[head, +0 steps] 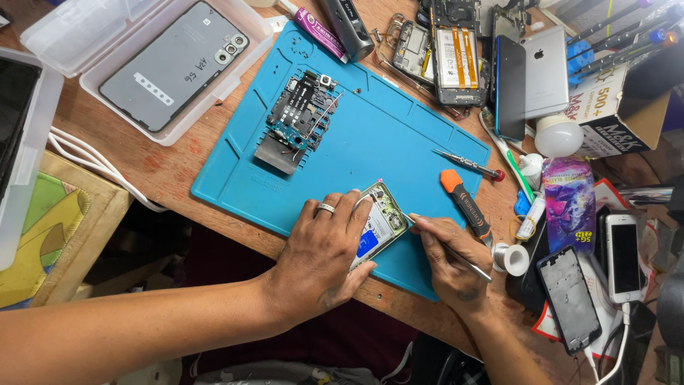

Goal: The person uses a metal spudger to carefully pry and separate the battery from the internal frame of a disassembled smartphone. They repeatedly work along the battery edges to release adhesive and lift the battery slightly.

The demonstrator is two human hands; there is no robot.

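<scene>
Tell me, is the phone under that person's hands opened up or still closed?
Opened up. The phone lies with its back cover off, showing battery and inner parts, while the left hand steadies it and the right hand works a thin tool inside.

An opened phone, back cover off, lies face down and tilted near the front edge of the blue work mat, its battery and blue label showing. Thin metal tweezers slant in from the right, tip on the phone's upper edge.
</scene>
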